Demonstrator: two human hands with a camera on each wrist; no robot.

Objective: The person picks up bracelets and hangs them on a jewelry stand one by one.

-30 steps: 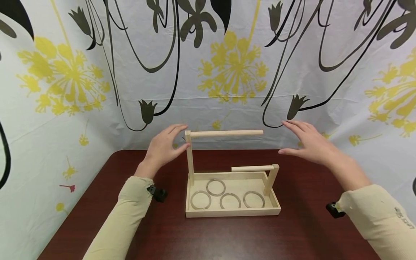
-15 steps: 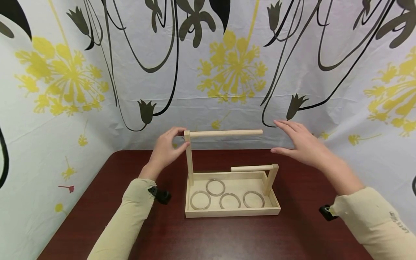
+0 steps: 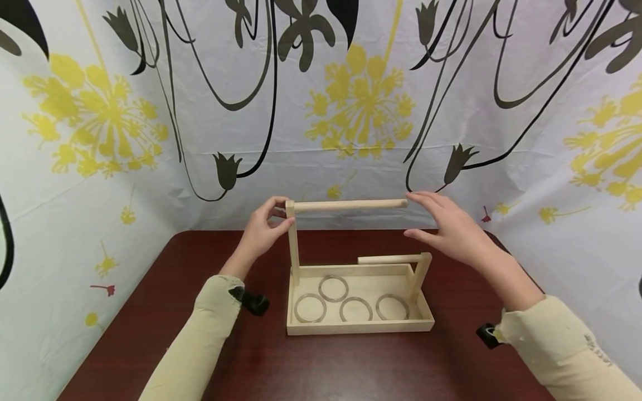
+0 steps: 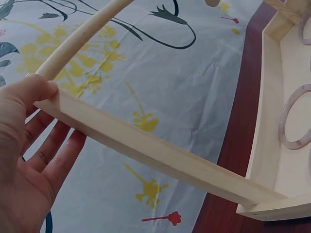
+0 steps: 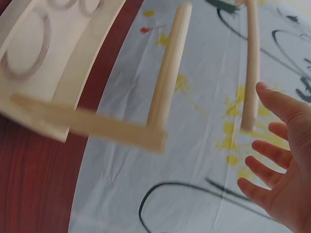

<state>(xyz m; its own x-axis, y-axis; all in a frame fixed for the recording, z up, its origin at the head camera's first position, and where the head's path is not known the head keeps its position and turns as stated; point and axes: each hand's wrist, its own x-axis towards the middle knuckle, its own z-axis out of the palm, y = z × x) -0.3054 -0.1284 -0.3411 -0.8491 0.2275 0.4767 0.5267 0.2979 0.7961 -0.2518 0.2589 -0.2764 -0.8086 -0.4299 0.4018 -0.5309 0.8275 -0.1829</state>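
Note:
A pale wooden tray (image 3: pixel 358 327) stands mid-table with several metal rings (image 3: pixel 333 288) lying flat in it. A tall post (image 3: pixel 292 245) at its left end carries a long dowel (image 3: pixel 351 205) pointing right. A short post (image 3: pixel 417 275) at the right end carries a short dowel (image 3: pixel 386 259) pointing left. My left hand (image 3: pixel 283 213) pinches the top of the tall post (image 4: pixel 146 150), thumb on the near side, fingers behind. My right hand (image 3: pixel 416 216) hovers open, fingers spread, just beside the long dowel's (image 5: pixel 251 63) free end; no contact shows.
The tray sits on a dark red table (image 3: pixel 200 278). A white cloth backdrop (image 3: pixel 150 139) with yellow and black flowers closes in the back and both sides. Black camera mounts (image 3: pixel 253 303) sit on both beige sleeves.
My left hand has moved right and closed its thumb and fingers on the tall post's top. My right hand has drifted left to the long dowel's free end.

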